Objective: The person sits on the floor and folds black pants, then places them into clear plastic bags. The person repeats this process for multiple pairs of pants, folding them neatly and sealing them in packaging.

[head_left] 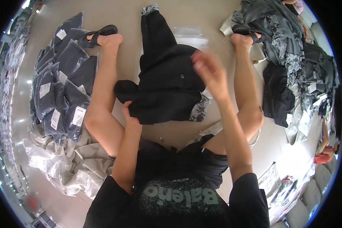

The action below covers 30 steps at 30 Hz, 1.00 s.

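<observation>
A black long-sleeved garment (161, 70) lies partly folded on the floor between my legs. One sleeve stretches away from me and ends in a grey-and-white patterned cuff (150, 9). More of that patterned cloth (200, 108) shows at the garment's near right corner, and a small round fastener sits on its right half. Beneath it is a clear plastic bag (190, 36). My left hand (132, 115) is closed on the near left edge of the garment. Over its right side hovers my right hand (210, 70), its fingers smeared by motion.
Several dark garments in clear bags (70, 83) with white tags are heaped left of my leg. A crumpled pale sack (72, 159) lies nearer me. Loose dark and patterned clothes (285, 45) pile up at the right, with a person in red (325, 155) beyond.
</observation>
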Each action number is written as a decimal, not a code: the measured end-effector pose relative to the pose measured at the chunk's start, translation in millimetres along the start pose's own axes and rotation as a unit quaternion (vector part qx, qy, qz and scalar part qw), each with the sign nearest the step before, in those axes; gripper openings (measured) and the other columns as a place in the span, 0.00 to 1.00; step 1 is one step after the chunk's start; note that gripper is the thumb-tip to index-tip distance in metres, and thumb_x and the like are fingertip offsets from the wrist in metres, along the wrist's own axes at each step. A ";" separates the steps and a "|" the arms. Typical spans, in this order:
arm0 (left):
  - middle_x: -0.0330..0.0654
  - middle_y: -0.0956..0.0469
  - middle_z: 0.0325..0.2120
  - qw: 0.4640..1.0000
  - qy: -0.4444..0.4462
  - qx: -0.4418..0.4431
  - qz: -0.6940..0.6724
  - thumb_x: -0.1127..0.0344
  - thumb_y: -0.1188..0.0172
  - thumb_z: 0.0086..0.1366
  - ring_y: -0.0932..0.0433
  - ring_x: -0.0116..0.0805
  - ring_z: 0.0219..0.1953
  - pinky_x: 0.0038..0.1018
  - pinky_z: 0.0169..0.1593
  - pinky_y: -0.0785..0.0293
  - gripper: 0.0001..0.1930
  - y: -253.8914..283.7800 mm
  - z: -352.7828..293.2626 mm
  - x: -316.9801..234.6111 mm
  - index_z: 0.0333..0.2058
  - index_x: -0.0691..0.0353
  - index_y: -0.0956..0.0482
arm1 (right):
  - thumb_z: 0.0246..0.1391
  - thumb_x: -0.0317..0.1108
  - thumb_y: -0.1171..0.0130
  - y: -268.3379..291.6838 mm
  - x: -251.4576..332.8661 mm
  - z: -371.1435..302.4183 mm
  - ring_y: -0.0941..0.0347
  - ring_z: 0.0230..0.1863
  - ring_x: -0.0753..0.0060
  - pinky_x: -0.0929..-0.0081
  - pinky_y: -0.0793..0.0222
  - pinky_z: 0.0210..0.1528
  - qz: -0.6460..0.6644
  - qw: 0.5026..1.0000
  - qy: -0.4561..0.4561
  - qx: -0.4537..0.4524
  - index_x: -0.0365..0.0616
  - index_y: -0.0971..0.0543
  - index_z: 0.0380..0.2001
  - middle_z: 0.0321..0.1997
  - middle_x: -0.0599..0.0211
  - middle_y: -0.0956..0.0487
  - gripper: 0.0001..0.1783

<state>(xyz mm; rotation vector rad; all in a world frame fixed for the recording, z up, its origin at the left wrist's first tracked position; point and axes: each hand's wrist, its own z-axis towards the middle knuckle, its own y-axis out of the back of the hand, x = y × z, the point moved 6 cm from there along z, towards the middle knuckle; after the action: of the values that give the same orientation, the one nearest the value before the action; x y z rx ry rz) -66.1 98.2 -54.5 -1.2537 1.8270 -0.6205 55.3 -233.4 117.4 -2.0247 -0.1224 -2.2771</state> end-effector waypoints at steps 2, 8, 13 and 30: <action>0.53 0.17 0.56 1.000 0.008 0.017 -0.007 0.62 0.44 0.59 0.19 0.54 0.58 0.51 0.67 0.24 0.26 -1.4 4.3 2.4 0.56 0.65 0.18 | 0.56 0.30 0.23 -34.9 -2.4 -35.8 0.25 0.68 0.60 0.65 0.30 0.71 -0.139 0.983 0.063 0.099 0.40 0.21 0.63 0.68 0.57 0.22 0.32; 0.53 0.17 0.56 1.000 0.000 0.017 -0.025 0.67 0.45 0.61 0.18 0.52 0.58 0.49 0.68 0.23 0.24 21.9 14.9 -3.7 0.56 0.66 0.19 | 0.55 0.27 0.23 -68.7 -51.1 -67.6 0.16 0.51 0.63 0.70 0.22 0.57 -0.114 0.984 0.004 0.135 0.40 0.14 0.49 0.51 0.60 0.14 0.18; 0.53 0.15 0.52 1.000 -0.023 0.012 0.000 0.63 0.47 0.62 0.17 0.52 0.57 0.48 0.66 0.22 0.22 21.6 17.9 -4.6 0.52 0.67 0.17 | 0.62 0.28 0.28 -60.6 -52.1 -69.7 0.17 0.43 0.73 0.74 0.22 0.48 -0.089 0.991 -0.040 0.094 0.38 0.12 0.38 0.39 0.64 0.13 0.05; 0.48 0.27 0.69 0.997 -0.050 0.053 -0.036 0.50 0.50 0.80 0.26 0.50 0.68 0.48 0.74 0.30 0.29 -50.9 -16.6 4.5 0.70 0.61 0.29 | 0.63 0.25 0.29 -34.8 -16.8 -72.8 0.21 0.42 0.81 0.79 0.23 0.47 0.018 0.996 -0.020 -0.088 0.39 0.13 0.45 0.43 0.70 0.15 0.08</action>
<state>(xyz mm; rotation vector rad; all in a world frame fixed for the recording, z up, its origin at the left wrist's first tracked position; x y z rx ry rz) -54.3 73.7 -8.1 -1.2611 1.6518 -0.6741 -18.7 -207.5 92.2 -2.1370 0.1140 -2.2996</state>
